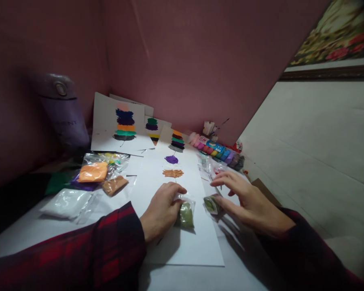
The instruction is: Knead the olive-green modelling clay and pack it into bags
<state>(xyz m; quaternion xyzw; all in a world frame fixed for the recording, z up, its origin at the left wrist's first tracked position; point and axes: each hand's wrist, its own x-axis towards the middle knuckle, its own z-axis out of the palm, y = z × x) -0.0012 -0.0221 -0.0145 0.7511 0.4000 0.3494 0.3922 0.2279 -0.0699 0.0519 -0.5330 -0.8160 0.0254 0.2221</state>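
Observation:
My left hand (162, 210) is closed, pinching the edge of a small clear bag of olive-green clay (186, 216) above a white sheet of paper (197, 250). To the right, my right hand (248, 204) has its thumb and fingers apart. Its thumb tip meets a small wrapped lump of green clay (211, 205) by the sheet's right edge; whether the thumb presses on it I cannot tell. On the sheet, beyond my hands, are a purple clay blob (171, 159) and a ridged orange-brown clay strip (172, 173), below a column of painted colour bands (177, 141).
At left lie bags of orange clay (93, 172), brown clay (115, 185) and white clay (66, 203). A purple bottle (63, 117) stands behind them. Painted cards (104, 121) lean at the back wall. A pack of coloured clay (215, 148) and a fork (204, 162) lie back right.

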